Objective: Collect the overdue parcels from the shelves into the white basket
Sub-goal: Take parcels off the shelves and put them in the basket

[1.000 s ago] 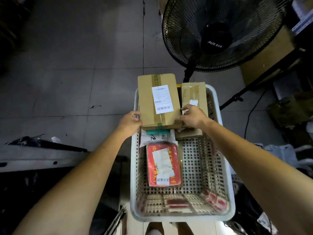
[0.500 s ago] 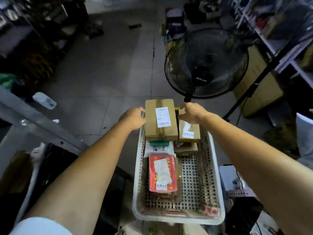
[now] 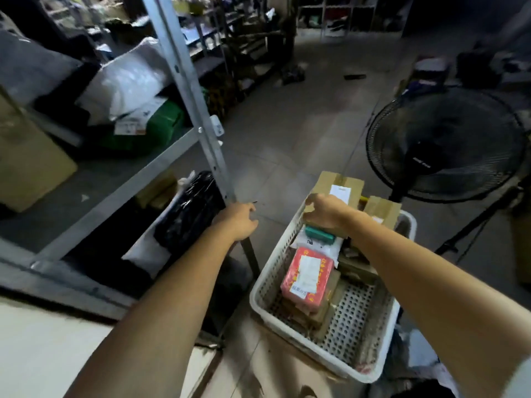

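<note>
At lower right, the basket (image 3: 265,278) is carrying a red parcel (image 3: 307,275) and, farther, a box (image 3: 330,182), probably stiff and light, best held by its edges; the right hand (image 3: 324,214) is gripping its near edge. At center, the left hand (image 3: 240,221) is hanging loose, empty.

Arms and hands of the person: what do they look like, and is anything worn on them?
The left hand and the right hand are bare: no gloves, no ring, watch or bracelet visible. Both forearms are uncovered. A pale patch by the right upper arm may be a short sleeve's edge.
</note>
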Motion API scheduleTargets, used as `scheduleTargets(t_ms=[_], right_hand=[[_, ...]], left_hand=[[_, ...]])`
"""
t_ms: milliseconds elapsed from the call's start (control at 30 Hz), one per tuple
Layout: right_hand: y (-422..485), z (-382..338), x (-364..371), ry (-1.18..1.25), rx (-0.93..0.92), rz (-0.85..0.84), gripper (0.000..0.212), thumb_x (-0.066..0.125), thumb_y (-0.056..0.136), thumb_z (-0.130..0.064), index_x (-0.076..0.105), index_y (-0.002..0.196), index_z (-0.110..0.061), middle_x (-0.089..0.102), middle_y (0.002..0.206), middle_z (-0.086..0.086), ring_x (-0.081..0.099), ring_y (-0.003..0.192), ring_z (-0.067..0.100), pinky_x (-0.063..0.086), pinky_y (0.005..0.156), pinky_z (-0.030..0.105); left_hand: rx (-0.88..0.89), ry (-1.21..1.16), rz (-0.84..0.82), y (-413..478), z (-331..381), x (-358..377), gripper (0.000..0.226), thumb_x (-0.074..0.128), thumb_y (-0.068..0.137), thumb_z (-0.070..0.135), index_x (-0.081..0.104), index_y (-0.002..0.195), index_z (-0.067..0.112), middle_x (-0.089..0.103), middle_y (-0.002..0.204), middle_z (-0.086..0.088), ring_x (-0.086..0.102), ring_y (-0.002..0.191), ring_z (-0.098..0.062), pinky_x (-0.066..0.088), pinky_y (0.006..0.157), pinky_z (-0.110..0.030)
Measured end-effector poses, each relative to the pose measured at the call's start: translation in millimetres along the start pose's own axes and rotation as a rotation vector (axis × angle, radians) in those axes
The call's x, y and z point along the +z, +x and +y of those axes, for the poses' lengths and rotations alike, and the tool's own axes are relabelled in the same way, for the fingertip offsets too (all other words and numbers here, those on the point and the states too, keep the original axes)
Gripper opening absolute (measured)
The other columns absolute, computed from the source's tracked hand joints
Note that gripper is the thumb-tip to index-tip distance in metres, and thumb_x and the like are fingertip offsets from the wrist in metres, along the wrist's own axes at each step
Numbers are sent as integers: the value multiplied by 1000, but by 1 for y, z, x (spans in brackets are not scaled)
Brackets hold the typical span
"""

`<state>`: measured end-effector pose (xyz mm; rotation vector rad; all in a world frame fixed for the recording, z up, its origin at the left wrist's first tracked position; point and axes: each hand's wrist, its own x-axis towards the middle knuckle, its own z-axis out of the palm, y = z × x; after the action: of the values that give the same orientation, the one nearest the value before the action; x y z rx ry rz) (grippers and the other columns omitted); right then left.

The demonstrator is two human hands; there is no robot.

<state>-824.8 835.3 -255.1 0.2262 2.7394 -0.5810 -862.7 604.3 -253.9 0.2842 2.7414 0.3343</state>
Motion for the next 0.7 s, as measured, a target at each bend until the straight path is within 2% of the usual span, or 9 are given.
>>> scheduleTargets(t_ms=[267,467,600,700], right_hand=[[-40,-88,57,-69,-156,-95,53,65,89,-31,51,138,-15,54,138,12,54,122,31,45,99,34],[-100,-145,107,-126,-255,-141,45,61,92,-19,52,134,-6,53,136,19,53,120,35,46,99,40],[-150,-160,137,-189,-308,-165,56,63,91,-30,47,142,-15,48,144,12,49,128,31,41,102,35],[-189,-173,161,-217,-364,-201,53,62,91,-30,48,140,-14,50,143,10,50,126,31,41,99,33]], left_hand=[[-142,-106,64,-113,-89,10,45,56,96,42,50,137,25,60,131,-6,59,113,-28,51,96,-43],[-246,-156,88,-204,-157,35,46,55,98,36,48,141,21,58,131,-10,58,114,-30,50,95,-38],[-251,-161,119,-262,-175,57,45,55,98,38,49,140,22,55,137,-9,55,120,-31,48,98,-40],[-279,-165,118,-308,-187,72,50,56,96,39,47,143,23,50,144,-10,51,127,-32,44,100,-39]])
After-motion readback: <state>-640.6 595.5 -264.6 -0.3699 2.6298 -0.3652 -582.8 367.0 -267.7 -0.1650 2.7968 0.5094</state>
